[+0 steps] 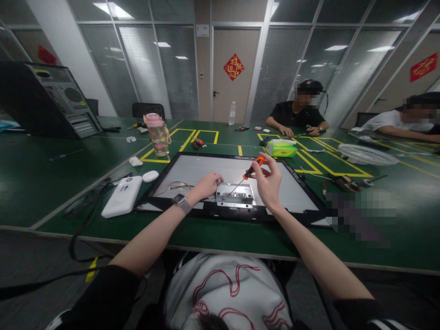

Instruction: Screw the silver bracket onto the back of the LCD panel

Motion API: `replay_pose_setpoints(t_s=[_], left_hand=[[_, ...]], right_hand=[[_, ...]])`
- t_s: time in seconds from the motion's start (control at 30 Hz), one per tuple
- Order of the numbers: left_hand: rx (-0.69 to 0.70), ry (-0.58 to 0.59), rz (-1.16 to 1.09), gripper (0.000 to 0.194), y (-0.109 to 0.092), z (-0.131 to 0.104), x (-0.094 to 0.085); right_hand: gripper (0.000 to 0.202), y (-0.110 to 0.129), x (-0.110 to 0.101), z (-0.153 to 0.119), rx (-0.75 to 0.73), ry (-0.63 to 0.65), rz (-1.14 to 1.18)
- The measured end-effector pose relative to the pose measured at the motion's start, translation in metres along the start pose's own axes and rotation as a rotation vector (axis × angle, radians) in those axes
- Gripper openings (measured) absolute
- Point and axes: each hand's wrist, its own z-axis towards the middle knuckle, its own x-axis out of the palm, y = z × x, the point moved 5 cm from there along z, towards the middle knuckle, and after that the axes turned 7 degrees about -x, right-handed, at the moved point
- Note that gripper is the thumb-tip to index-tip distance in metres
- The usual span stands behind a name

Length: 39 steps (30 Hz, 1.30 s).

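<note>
My right hand (pixel 269 182) grips an orange and black screwdriver (pixel 254 167) by its handle, fingers round the upper end. The thin shaft slants down to the left, its tip at a silver metal bracket (pixel 237 196). My left hand (pixel 207 185), wearing a watch, has its fingers bent and closed at the bracket's upper left edge; its fingertips are partly hidden. The bracket sits on the grey-white back of a flat black-framed display panel (pixel 178 169), which lies on the green table. Thin wires (pixel 178 185) run over the panel left of my left hand.
To the left lie a white power bank (pixel 122 197), a white oval case (pixel 150 176) and black cables. Beyond the panel stand a pink-lidded bottle (pixel 158 137) and a green tissue pack (pixel 282 148). A white fan grille (pixel 367 154) lies right. Two people sit across the table.
</note>
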Motion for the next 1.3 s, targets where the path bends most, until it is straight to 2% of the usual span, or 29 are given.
replay_pose_setpoints(t_s=[0.1,0.23,0.73,1.03,1.13,1.2,1.23,1.3], left_hand=[[-0.009,0.005,-0.001,0.036,-0.001,-0.001,-0.001],[-0.012,0.003,-0.007,0.036,-0.001,-0.001,-0.001],[0.016,-0.021,-0.005,0.036,0.003,0.001,0.002],[0.013,-0.017,-0.008,0.037,0.003,0.001,-0.001],[0.039,-0.157,-0.065,0.035,-0.008,-0.004,-0.017],[0.085,-0.26,-0.154,0.024,-0.024,-0.009,-0.027],[0.126,-0.254,-0.196,0.017,-0.034,-0.012,-0.029],[0.248,-0.138,-0.253,0.011,-0.058,-0.018,-0.024]], right_hand=[[0.03,0.008,-0.013,0.006,-0.173,-0.082,-0.175],[0.023,0.015,-0.016,0.008,-0.311,-0.067,-0.332],[0.023,0.018,-0.004,-0.005,-0.456,0.025,-0.429],[0.024,0.019,-0.005,-0.008,-0.491,0.026,-0.41],[0.024,0.019,-0.005,-0.008,-0.469,0.018,-0.413],[0.023,0.019,-0.004,-0.007,-0.457,0.012,-0.411],[0.022,0.019,-0.004,-0.007,-0.452,0.006,-0.408],[0.022,0.018,-0.004,-0.007,-0.436,0.003,-0.396]])
